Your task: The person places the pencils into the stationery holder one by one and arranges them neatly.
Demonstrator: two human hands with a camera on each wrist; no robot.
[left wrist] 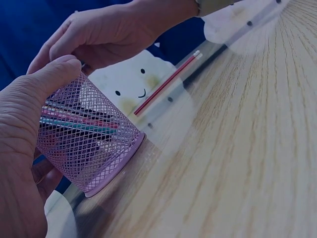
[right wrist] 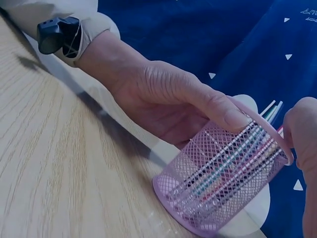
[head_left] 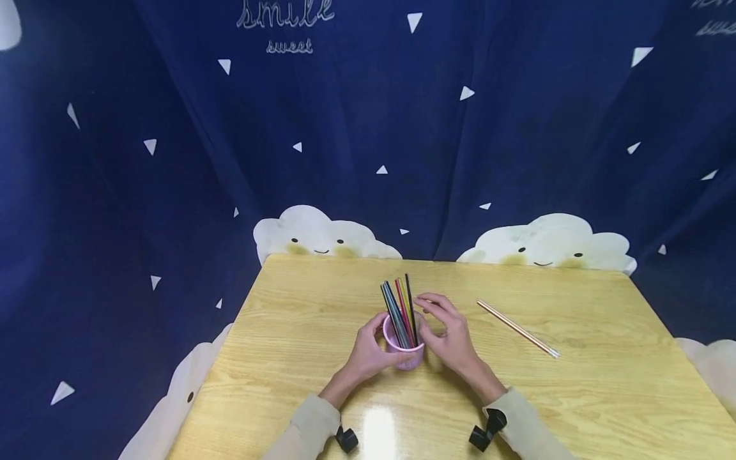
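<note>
A pink mesh pencil cup (head_left: 409, 361) stands on the table, and my left hand (head_left: 368, 350) grips its side, thumb across the near face. Several slim pencils (head_left: 398, 318) lean in it, dark, bluish, red and yellow, their upper ends above the rim. Through the mesh in the left wrist view, the cup (left wrist: 94, 144) shows their lower parts. At the cup's right rim is my right hand (head_left: 451, 335), its fingers loosely extended and the thumb by the rim. Its fingertips are close beside a black pencil (head_left: 411, 300). In the right wrist view, the right hand (right wrist: 304, 134) overlaps the rim.
To the right on the wooden table (head_left: 604, 383) lie slim reddish pencils (head_left: 517, 328) with pale ends, side by side and slanting. A dark blue curtain (head_left: 368, 115) with white triangles and smiling clouds hangs behind the table's far edge. Black cameras sit on both wrists.
</note>
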